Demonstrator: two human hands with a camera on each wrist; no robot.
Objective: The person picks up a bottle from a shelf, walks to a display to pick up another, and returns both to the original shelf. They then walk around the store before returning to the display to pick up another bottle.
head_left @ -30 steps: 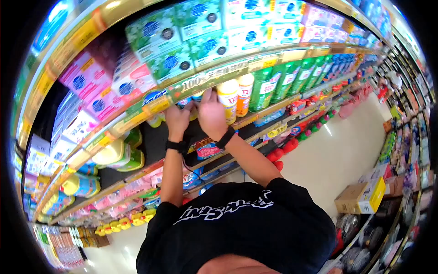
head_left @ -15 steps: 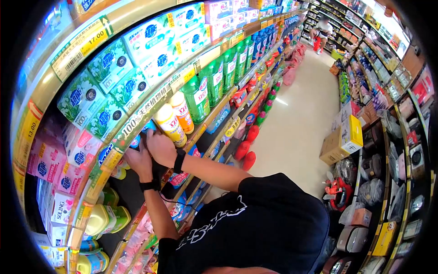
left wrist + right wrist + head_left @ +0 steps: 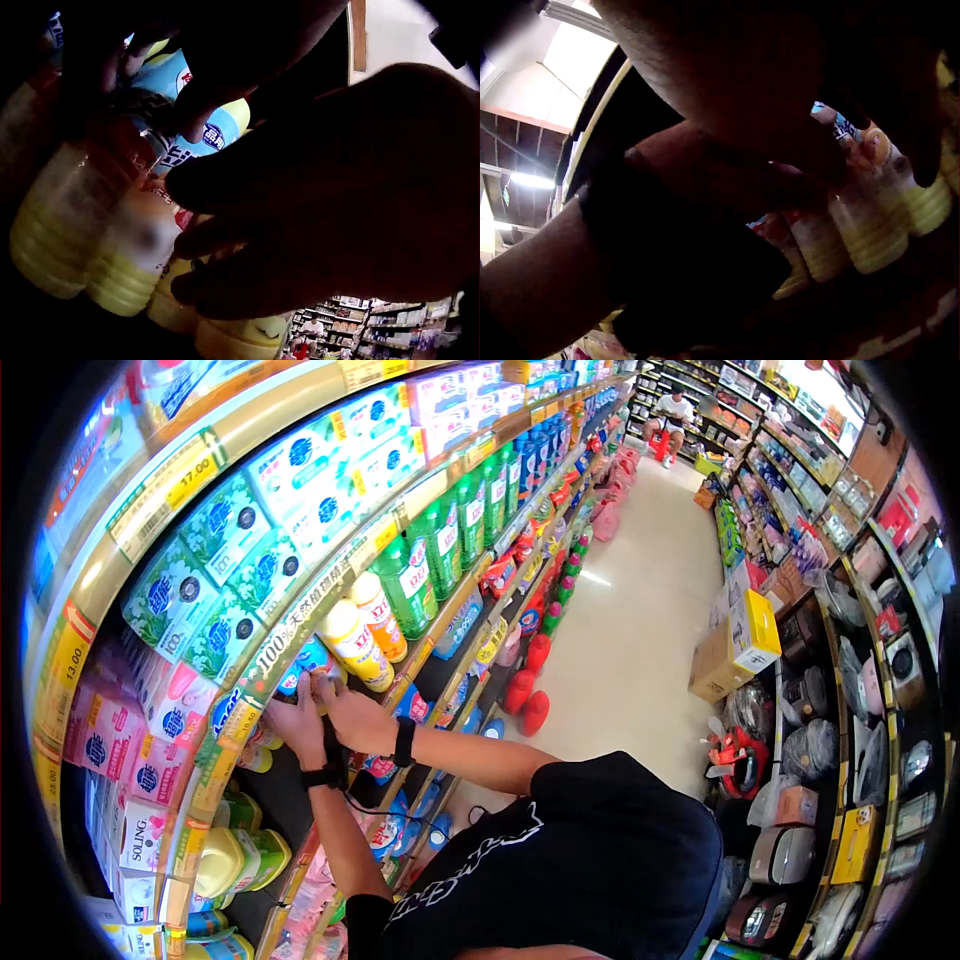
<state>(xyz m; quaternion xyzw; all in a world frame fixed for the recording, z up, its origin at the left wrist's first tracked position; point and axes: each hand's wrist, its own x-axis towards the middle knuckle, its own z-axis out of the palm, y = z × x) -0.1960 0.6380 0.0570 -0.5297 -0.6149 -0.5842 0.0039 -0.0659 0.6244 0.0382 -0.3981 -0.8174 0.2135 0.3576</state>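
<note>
Packed shelf [image 3: 450, 615], tight row of yellow bottles [image 3: 352, 643]. Blue-labelled bottle [image 3: 308, 658] at front edge, just beside them. Left hand [image 3: 297, 722] curled round it; right hand [image 3: 358, 722] touching, finger spread unreadable. Risk: jostled neighbours toppling off edge.

I read "17.00" on a yellow price tag [image 3: 190, 466] on the upper shelf edge, "13.00" on a second tag [image 3: 68, 652] further left, and "100%" on the shelf strip [image 3: 276, 638].
</note>
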